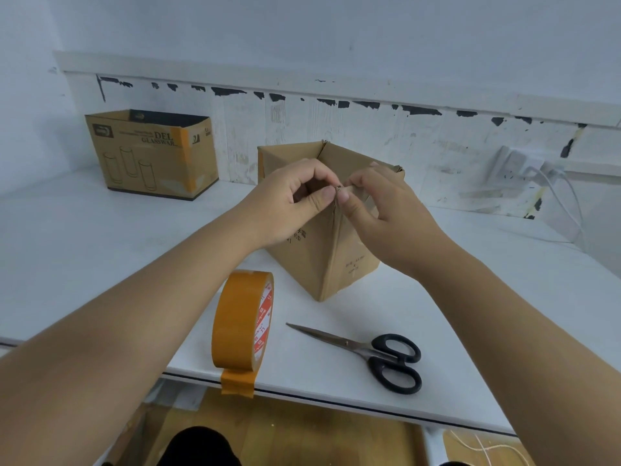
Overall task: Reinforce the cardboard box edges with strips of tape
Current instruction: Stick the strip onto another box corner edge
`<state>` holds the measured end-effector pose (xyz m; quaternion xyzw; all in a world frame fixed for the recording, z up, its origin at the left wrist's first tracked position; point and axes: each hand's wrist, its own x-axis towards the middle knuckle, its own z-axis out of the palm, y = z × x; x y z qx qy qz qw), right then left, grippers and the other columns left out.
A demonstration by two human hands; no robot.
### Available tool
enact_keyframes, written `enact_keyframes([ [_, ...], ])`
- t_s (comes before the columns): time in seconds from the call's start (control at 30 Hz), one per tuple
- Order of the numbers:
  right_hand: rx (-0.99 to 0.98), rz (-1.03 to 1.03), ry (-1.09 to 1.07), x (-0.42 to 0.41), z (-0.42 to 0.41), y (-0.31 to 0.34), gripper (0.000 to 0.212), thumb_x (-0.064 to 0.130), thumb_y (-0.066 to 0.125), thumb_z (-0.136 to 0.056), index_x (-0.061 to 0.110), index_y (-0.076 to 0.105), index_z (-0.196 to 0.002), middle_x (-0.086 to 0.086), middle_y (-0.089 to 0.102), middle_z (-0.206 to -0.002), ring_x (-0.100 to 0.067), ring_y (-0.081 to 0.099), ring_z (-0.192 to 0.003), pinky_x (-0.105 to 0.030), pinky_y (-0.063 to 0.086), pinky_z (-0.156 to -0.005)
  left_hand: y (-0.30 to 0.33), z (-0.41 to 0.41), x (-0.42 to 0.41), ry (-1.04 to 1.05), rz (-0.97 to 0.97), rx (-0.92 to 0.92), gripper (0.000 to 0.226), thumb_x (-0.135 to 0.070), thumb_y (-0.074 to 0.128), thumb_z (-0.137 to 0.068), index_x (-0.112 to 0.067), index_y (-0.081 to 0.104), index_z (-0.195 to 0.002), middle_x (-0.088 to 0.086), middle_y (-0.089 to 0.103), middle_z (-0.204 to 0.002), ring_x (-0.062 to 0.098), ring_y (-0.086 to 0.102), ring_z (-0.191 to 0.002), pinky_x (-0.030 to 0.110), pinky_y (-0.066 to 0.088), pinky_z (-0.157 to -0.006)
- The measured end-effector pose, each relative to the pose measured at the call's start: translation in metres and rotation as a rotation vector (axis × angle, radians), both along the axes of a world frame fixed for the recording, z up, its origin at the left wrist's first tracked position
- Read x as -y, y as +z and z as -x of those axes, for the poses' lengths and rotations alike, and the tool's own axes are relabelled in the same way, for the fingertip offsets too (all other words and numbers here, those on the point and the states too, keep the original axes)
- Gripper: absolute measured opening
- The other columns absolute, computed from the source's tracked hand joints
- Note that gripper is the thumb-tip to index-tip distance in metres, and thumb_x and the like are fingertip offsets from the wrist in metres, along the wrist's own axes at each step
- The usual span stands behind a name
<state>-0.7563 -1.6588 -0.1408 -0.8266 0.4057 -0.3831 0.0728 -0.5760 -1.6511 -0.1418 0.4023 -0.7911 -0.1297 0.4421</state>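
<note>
cardboard box (302, 243) stands open-topped mid-counter (100, 230). we judge the near vertical edge taped, others pending. left hand (289, 200) and right hand (376, 203) pinch its top corner with curled fingers; tape roll (243, 319), scissors (369, 354) lie unused.

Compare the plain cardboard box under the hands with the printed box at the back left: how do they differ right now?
The plain box has bare brown sides with only small dark print; the printed box shows glass drawings, large lettering and an orange band.
The plain box stands near, one corner edge facing the camera; the printed box sits against the wall.
Left hand and right hand pinch the plain box's top corner; nothing touches the printed box.
Both are open-topped on the white table.
</note>
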Motion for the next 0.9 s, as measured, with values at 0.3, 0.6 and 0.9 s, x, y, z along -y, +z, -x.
enact_keyframes([
  [0.3,0.017,0.034,-0.024,0.002,-0.003,-0.008,0.026,0.032,0.049,-0.097,0.011,0.058,-0.107,-0.003,0.055,-0.113,-0.023,0.039,-0.131,-0.034,0.025,-0.114,0.001,0.002,-0.004,0.041,0.017,0.064,0.011,-0.018,0.052,-0.097,-0.015,0.060,-0.105,0.009,0.062,-0.100,0.030,0.056,-0.090,0.043,0.047,-0.079],
  [0.6,-0.017,0.049,-0.024,-0.003,-0.002,-0.005,0.028,0.030,0.047,-0.098,0.008,0.057,-0.112,-0.007,0.054,-0.117,-0.020,0.033,-0.135,-0.029,0.021,-0.114,0.012,0.004,-0.013,0.104,-0.094,0.134,0.018,-0.023,0.050,-0.098,-0.016,0.060,-0.111,0.001,0.060,-0.101,0.019,0.056,-0.091,0.027,0.048,-0.074],
  [0.9,-0.090,0.016,-0.029,-0.009,0.004,0.007,0.039,0.035,0.049,-0.096,0.017,0.048,-0.131,0.001,0.051,-0.136,-0.019,0.030,-0.141,-0.029,0.027,-0.110,0.029,0.010,-0.026,0.228,-0.080,0.211,0.018,-0.026,0.054,-0.096,-0.032,0.062,-0.111,-0.022,0.055,-0.101,0.001,0.055,-0.084,0.007,0.038,-0.064],
])
